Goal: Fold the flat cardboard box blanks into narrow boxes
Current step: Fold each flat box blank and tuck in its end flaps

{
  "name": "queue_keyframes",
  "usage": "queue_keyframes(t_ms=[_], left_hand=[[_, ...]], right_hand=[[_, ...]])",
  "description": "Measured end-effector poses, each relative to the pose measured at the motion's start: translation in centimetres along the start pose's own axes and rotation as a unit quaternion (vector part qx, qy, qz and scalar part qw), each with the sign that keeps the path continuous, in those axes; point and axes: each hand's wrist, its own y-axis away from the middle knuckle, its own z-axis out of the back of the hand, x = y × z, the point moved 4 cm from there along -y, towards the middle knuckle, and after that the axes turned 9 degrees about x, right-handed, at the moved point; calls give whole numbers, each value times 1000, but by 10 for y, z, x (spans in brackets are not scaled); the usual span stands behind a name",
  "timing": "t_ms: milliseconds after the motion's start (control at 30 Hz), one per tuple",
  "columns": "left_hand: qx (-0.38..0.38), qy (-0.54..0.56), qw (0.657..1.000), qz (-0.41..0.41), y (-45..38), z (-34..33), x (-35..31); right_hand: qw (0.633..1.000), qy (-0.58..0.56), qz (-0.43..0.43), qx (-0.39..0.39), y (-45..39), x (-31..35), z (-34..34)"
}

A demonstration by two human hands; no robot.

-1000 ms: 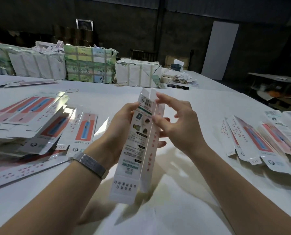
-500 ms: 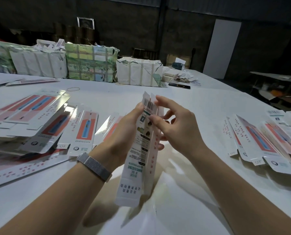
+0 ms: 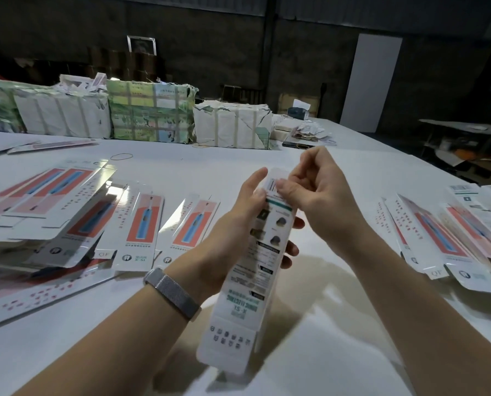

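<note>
A wide white bench (image 3: 338, 178) stretches out in front of me. Along its far edge stands a row of wrapped bundles (image 3: 150, 117), some in white paper, one in green print, bound with tape bands. To my left lies a loose pile of flat box blanks (image 3: 53, 212), printed red and blue, overlapping one another; to my right a second spread of blanks (image 3: 444, 238) fans toward the bench edge. A thin rubber band (image 3: 121, 156) lies alone on the bare surface beyond the left pile.

Above the middle of the bench I hold the box (image 3: 255, 270), a narrow one tilted with its top end away from me and its open bottom flap hanging nearest me, off the surface. My left hand (image 3: 238, 224) wraps around its middle from the left, fingers curled behind it so their tips show on the right side, thumb lying up along the left edge. My right hand (image 3: 315, 190) is at the top end, fingers curled, thumb and forefinger pinching the top flap by the barcode. A metal mesh wristband (image 3: 171, 292) sits on my left wrist.
</note>
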Motion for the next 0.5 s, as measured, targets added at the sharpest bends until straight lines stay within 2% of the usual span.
queue_keyframes(t_ms=[133, 267, 400, 500], left_hand=[[37, 51, 997, 47, 25, -14, -12], [2, 60, 997, 54, 31, -17, -17], [-26, 83, 995, 37, 31, -17, -11], [-43, 81, 996, 12, 29, -14, -10]], right_hand=[[1000, 4, 23, -5, 4, 7, 2], [997, 40, 60, -37, 5, 9, -3], [994, 42, 37, -98, 6, 0, -5], [995, -30, -12, -94, 6, -10, -5]])
